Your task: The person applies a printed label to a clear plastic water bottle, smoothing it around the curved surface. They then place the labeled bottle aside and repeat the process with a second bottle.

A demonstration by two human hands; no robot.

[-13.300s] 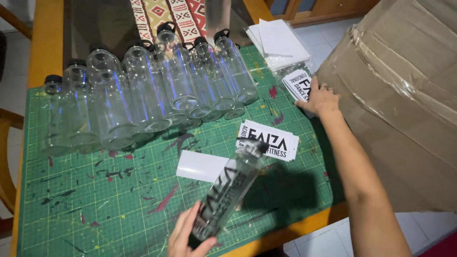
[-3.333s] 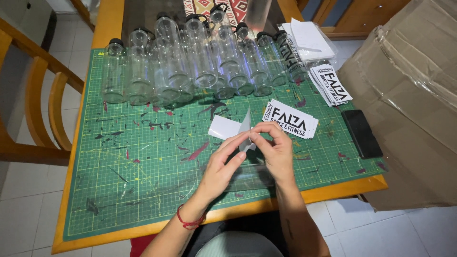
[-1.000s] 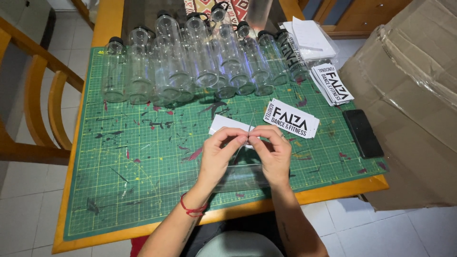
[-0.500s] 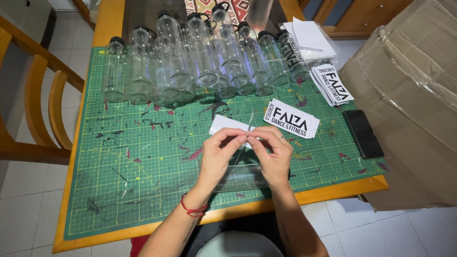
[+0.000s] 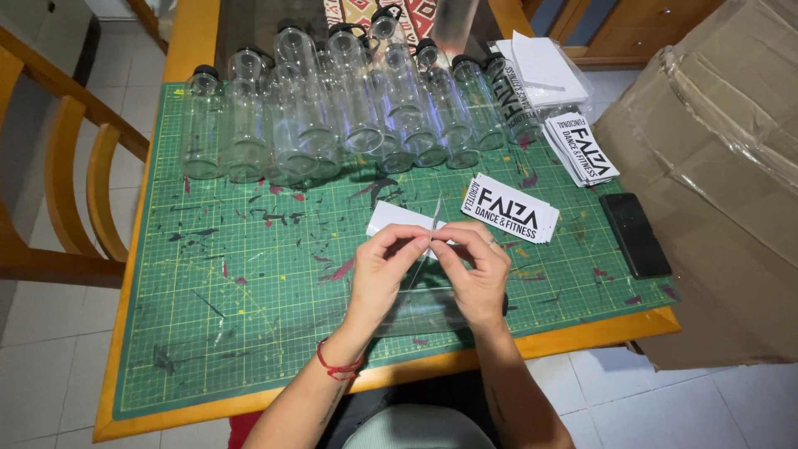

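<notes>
Both hands meet at mat centre: left hand and right hand pinch a clear sticker, its edge pointing to twelve o'clock, toward the bottles.

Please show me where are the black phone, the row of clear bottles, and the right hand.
black phone [image 5: 635, 234], head view, middle of its dark screen.
row of clear bottles [image 5: 357, 116], head view, body of a middle bottle.
right hand [image 5: 475, 268], head view, back of the hand.

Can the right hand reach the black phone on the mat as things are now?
Probably yes: the phone lies uncovered on the mat beside the right hand, though that hand's fingers are pinching a small sticker.
</notes>
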